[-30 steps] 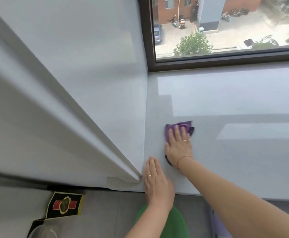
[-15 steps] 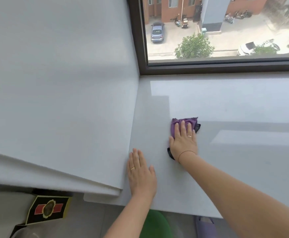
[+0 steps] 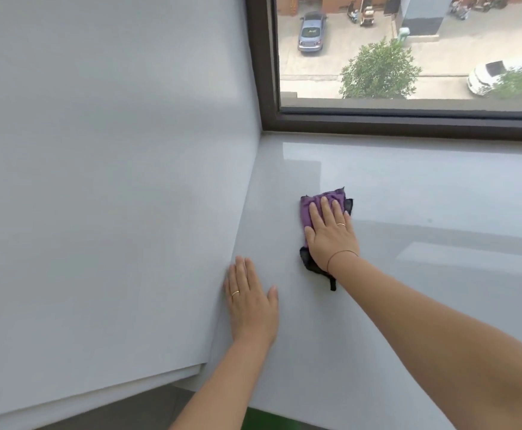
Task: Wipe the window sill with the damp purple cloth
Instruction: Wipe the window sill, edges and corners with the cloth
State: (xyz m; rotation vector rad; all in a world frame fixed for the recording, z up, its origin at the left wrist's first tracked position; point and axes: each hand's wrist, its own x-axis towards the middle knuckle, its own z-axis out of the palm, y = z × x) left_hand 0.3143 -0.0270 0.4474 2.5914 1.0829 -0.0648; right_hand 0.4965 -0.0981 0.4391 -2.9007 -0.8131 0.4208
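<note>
Right hand (image 3: 331, 235) and purple cloth (image 3: 306, 212) have shifted right, off the side wall (image 3: 114, 150), vs 1 s ago; over the last half second barely any change. More of the cloth's black edge (image 3: 315, 268) now trails out by the wrist. View has also tilted up, so the black-and-gold box on the floor is out of shot. Current state: cloth lies flat on the white window sill (image 3: 408, 197), mid-depth, near the side wall but not touching it, well short of the dark window frame (image 3: 408, 122). Right hand is palm-down on top of it, fingers straight and close together, pressing, not gripping; purple shows past the fingertips and on the thumb side. Thin ring (image 3: 341, 225) on one finger, thin bracelet (image 3: 342, 252) at the wrist. Left hand (image 3: 250, 308) is flat on the bare sill nearer the front edge, fingers straight and together, thumb spread out, little-finger side right at the side wall; ring (image 3: 235, 293) on it too. Left hand is apart from the cloth. Through the glass: grey car (image 3: 311, 32), tree (image 3: 379, 71), white car (image 3: 495, 76). Green object (image 3: 263, 420) below the sill's front edge, can't tell what.
</note>
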